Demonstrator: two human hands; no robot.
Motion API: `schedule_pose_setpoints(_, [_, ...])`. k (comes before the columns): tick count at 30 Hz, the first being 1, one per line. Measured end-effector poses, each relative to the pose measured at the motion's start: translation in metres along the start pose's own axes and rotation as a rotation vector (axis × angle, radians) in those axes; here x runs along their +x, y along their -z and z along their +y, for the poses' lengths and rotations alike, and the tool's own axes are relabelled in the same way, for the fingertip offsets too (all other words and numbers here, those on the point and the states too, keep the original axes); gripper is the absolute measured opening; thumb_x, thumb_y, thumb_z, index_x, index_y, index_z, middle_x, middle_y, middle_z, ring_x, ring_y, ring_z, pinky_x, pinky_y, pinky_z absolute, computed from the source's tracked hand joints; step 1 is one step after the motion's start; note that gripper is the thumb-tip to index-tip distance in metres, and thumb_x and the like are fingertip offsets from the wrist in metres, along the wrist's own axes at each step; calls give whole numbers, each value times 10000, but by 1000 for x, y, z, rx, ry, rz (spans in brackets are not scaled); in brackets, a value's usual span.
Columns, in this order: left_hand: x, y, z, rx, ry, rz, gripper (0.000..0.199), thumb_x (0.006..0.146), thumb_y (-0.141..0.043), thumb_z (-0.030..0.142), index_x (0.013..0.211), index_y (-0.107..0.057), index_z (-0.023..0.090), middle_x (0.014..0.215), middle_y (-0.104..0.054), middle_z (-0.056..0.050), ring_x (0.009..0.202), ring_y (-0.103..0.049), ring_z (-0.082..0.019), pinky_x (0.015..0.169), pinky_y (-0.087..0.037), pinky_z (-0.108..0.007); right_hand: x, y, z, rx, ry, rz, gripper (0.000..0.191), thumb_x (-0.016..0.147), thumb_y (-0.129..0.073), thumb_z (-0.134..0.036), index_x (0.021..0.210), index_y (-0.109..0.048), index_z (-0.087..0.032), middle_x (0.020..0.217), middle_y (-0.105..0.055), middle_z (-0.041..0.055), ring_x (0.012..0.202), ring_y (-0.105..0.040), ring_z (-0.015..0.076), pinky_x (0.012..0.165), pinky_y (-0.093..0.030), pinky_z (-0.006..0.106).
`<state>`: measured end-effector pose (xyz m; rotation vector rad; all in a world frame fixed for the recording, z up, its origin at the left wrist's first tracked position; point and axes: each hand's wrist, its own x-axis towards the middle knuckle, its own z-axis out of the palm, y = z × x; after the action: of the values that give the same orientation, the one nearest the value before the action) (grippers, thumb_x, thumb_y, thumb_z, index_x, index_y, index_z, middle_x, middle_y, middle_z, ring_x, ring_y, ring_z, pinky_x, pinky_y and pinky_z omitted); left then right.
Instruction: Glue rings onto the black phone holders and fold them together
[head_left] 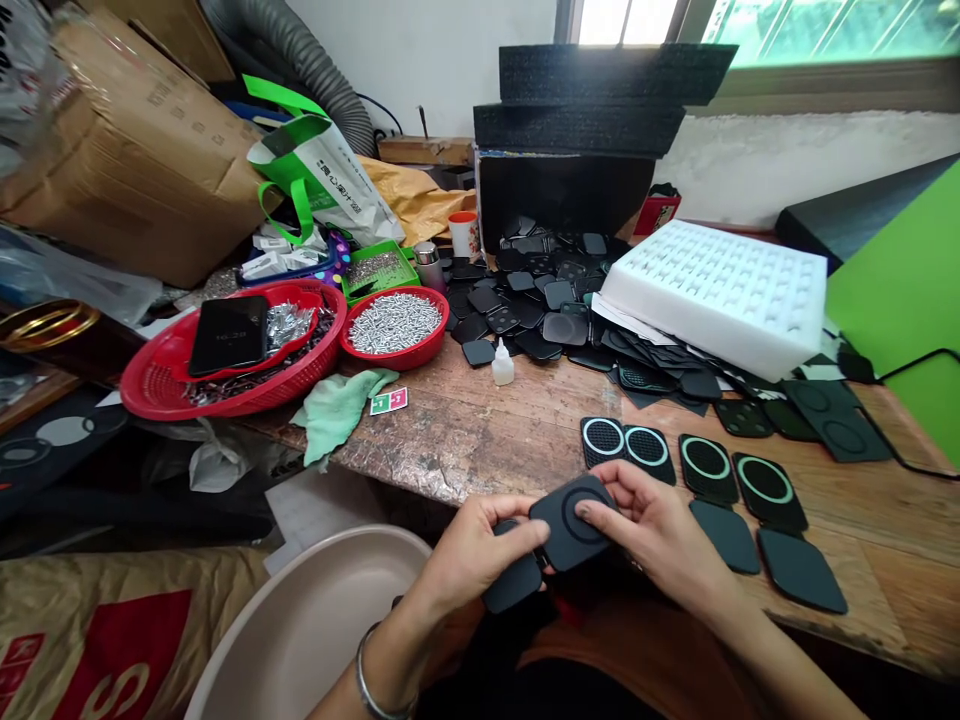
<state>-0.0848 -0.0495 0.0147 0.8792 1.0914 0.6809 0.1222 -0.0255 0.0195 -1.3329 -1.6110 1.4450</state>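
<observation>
Both of my hands hold a black two-pad charger shell (559, 530) just in front of the table's near edge. My left hand (469, 555) grips its lower square pad. My right hand (649, 525) holds the upper pad with the circle mark, thumb pressed on its top. Just beyond my hands, several black pads with mint-green rings (705, 465) lie in a row on the wooden table (487, 420), and two plain black pads (799, 570) lie beside them.
A heap of black plastic parts (540, 300) lies mid-table beside a white foam tray (720, 295). A red bowl of screws (394, 325), a red basket (225, 350), a small glue bottle (502, 365) and a green cloth (337, 405) sit left. A beige basin (315, 620) is below.
</observation>
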Motion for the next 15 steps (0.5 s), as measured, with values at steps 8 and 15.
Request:
schedule_pose_setpoints(8, [-6, -4, -4, 219, -102, -8, 424, 842, -557, 515, 772, -671, 112, 670, -611, -33, 574, -547, -132, 504, -386, -198, 0, -10, 5, 72, -47, 160, 456, 900, -449, -557, 626, -436, -193, 496, -401, -45, 433, -334, 78, 410, -245, 213])
schedule_pose_setpoints(15, [-66, 129, -45, 353, 237, -26, 454, 707, -678, 586, 626, -661, 139, 555, -532, 27, 555, -467, -107, 540, -366, -196, -17, -2, 8, 59, -55, -62, 460, 946, -341, -556, 773, -531, -175, 518, -551, -18, 392, -435, 82, 411, -296, 201])
